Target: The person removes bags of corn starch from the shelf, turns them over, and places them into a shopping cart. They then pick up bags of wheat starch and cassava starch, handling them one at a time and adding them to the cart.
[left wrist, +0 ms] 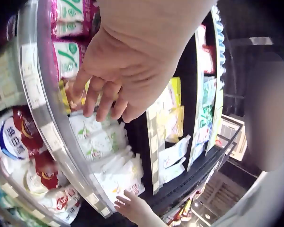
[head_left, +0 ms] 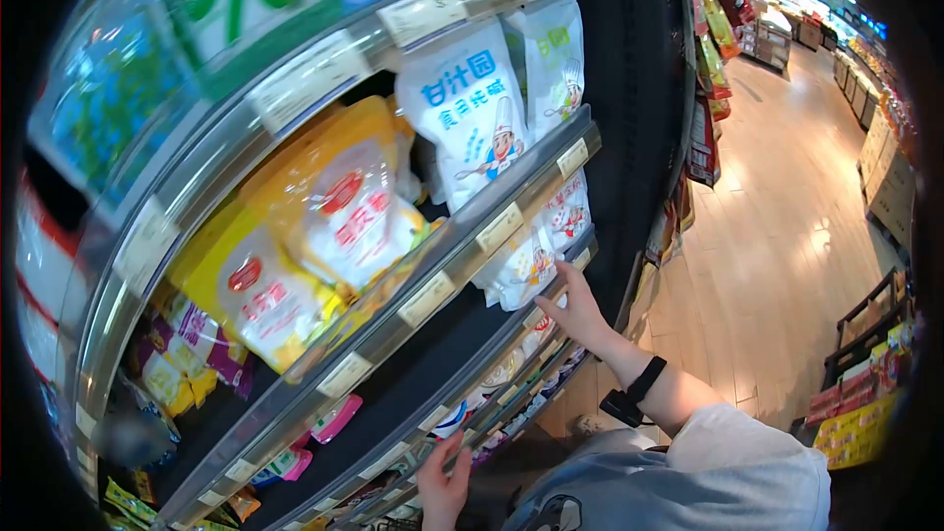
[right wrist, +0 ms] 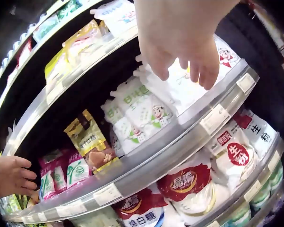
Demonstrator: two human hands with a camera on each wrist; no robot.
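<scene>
My right hand (head_left: pixel 578 313) reaches to the white bags (head_left: pixel 521 270) on a middle shelf, its fingertips right at the front bag. From the right wrist view, the same hand (right wrist: pixel 180 47) overlaps white bags printed with a chef figure, the fingers loosely bent and not wrapped around any of them. Low in the head view, my left hand (head_left: pixel 444 484) is held in front of the lower shelves. Its fingers hang relaxed with nothing in them, as the left wrist view of this hand (left wrist: pixel 128 66) shows. Green-printed white bags (right wrist: pixel 141 112) stand left of the right hand.
A brown-and-gold pouch (right wrist: pixel 91 142) and pink packets (right wrist: pixel 66 172) share that shelf. Bags with red labels (right wrist: pixel 184 187) sit one shelf below. Yellow bags (head_left: pixel 344 206) and blue-lettered white bags (head_left: pixel 467 113) fill the shelf above. A wood-look aisle floor (head_left: pixel 757 236) runs to the right.
</scene>
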